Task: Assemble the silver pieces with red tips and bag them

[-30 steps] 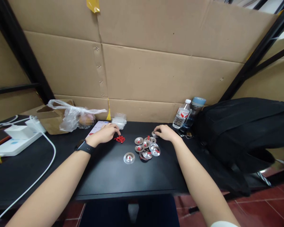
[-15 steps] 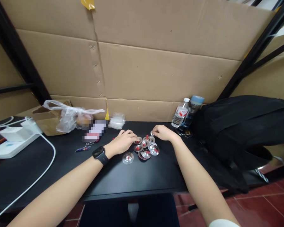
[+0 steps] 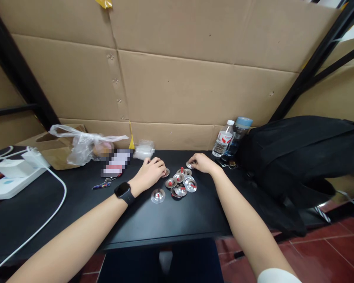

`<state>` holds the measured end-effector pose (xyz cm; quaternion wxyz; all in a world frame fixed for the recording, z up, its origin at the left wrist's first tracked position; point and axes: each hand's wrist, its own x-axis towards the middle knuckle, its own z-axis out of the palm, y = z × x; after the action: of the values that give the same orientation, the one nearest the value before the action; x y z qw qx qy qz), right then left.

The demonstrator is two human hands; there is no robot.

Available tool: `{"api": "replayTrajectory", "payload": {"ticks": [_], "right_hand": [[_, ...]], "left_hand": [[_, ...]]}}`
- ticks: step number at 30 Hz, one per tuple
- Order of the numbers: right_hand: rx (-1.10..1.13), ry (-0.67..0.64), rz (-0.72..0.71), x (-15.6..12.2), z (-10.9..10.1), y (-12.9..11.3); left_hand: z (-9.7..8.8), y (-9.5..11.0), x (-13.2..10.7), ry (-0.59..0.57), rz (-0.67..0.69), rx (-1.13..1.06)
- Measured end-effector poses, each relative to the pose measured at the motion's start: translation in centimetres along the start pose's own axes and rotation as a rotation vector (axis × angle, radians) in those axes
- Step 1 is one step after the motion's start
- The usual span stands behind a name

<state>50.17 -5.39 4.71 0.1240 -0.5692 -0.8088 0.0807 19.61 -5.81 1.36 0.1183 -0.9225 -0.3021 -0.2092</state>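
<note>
Several small silver finger cymbals with red straps lie in an overlapping cluster (image 3: 180, 190) on the black table (image 3: 194, 220). My left hand (image 3: 150, 173), with a dark watch at its wrist, pinches one finger cymbal (image 3: 166, 172) at the cluster's left side; its fingertips are partly hidden. Behind the cluster on the right, my right hand (image 3: 203, 163) has thumb and fingers closed on the edge of another finger cymbal (image 3: 189, 165). A single finger cymbal (image 3: 158, 195) lies apart, nearer the front edge, below my left hand.
Clear plastic packaging (image 3: 144, 149) sits behind my left hand. Farther left are a knotted plastic bag (image 3: 84, 145), a cardboard box (image 3: 57, 151) and a white power strip (image 3: 16, 177) with a cable. A water bottle (image 3: 223, 139), a blue-lidded bottle (image 3: 240, 133) and a black backpack (image 3: 295, 161) stand right.
My left hand has drawn its finger cymbal slightly left, away from the cluster. More of the finger cymbal at my right fingertips shows now. The whole view has shifted a little.
</note>
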Motion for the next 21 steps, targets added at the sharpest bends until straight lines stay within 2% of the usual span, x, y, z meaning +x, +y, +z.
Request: {"api": "replayTrajectory", "payload": {"ticks": [3, 6, 10, 14, 17, 21], "right_hand": [[-0.013, 0.025, 0.022, 0.1, 0.2, 0.3], [0.008, 0.128, 0.016, 0.0, 0.0, -0.2], [0.257, 0.262, -0.186, -0.2, 0.2, -3.6], [0.523, 0.284, -0.346, -0.4, 1.8, -8.5], [0.639, 0.319, -0.324, -0.5, 3.0, -10.6], [0.692, 0.282, -0.279, -0.5, 3.2, -10.5]], "left_hand": [[-0.2, -0.2, 0.0, 0.033, -0.039, -0.011], [-0.7, -0.4, 0.1, 0.079, -0.111, -0.054], [-1.3, -0.3, 0.3, 0.16, -0.26, -0.176], [-1.6, 0.3, 0.6, 0.269, -0.372, -0.338], [-1.8, 0.6, 0.7, 0.324, -0.376, -0.445], [-1.7, 0.6, 0.7, 0.311, -0.329, -0.516]]}}
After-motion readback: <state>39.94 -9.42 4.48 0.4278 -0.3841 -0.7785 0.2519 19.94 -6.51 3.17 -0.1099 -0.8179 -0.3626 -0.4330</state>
